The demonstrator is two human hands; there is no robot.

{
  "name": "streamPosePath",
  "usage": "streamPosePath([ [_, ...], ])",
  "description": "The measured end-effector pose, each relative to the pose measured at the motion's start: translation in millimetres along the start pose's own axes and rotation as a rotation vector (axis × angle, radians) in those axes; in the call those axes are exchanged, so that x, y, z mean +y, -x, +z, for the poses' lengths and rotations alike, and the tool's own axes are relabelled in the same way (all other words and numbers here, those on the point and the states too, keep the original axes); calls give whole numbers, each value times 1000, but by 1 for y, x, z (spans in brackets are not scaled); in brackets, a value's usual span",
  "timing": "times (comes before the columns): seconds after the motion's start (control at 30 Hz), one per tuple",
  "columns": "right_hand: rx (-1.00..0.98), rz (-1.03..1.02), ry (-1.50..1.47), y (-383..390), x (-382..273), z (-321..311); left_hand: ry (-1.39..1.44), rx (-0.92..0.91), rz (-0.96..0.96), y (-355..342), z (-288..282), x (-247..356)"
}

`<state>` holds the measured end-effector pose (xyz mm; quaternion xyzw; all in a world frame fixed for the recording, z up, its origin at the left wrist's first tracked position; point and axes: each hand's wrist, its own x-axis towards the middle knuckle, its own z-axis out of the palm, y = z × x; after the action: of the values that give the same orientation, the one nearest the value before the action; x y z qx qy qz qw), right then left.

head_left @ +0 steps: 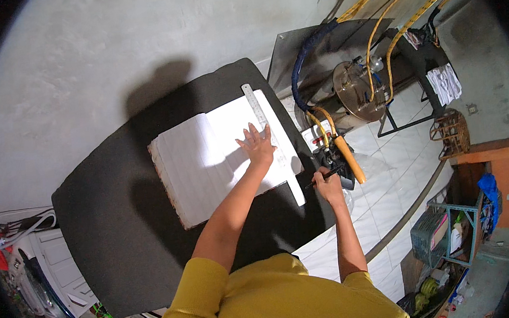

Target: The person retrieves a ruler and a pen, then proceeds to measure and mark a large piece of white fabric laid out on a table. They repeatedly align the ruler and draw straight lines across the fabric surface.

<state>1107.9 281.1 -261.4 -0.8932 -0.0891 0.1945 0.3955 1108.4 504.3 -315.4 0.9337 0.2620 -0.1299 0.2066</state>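
Note:
An open notebook (189,167) with white pages and a worn reddish edge lies on a dark covered table (110,230). Across its right page, slanting, runs a long metal ruler (254,104) whose near end sticks out past the page. My left hand (258,149) lies flat with spread fingers on the page, its fingertips at the ruler. Off the notebook's right side, by the table edge, my right hand (330,188) is closed around a dark pen (312,184). The pen's tip is apart from the page.
Right of the table, an iron with a wooden handle (349,159) stands beside a round metal tank (358,91) with yellow hoses (371,48). A black stand holds papers (443,84). A metal rack (463,232) is at far right, a white machine (56,261) at left. A grey wall (91,58) borders the back.

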Motion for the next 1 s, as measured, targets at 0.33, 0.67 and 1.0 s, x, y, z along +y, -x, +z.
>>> streamPosePath([
  [0.33, 152, -37, 331, -72, 11, 51, 571, 483, -217, 26, 13, 27],
  [0.67, -364, -20, 237, -102, -18, 42, 575, 235, 36, 12, 36, 4],
  [1.0, -1206, 327, -195, 75, -5, 157, 1207, 412, 58, 109, -34, -168],
])
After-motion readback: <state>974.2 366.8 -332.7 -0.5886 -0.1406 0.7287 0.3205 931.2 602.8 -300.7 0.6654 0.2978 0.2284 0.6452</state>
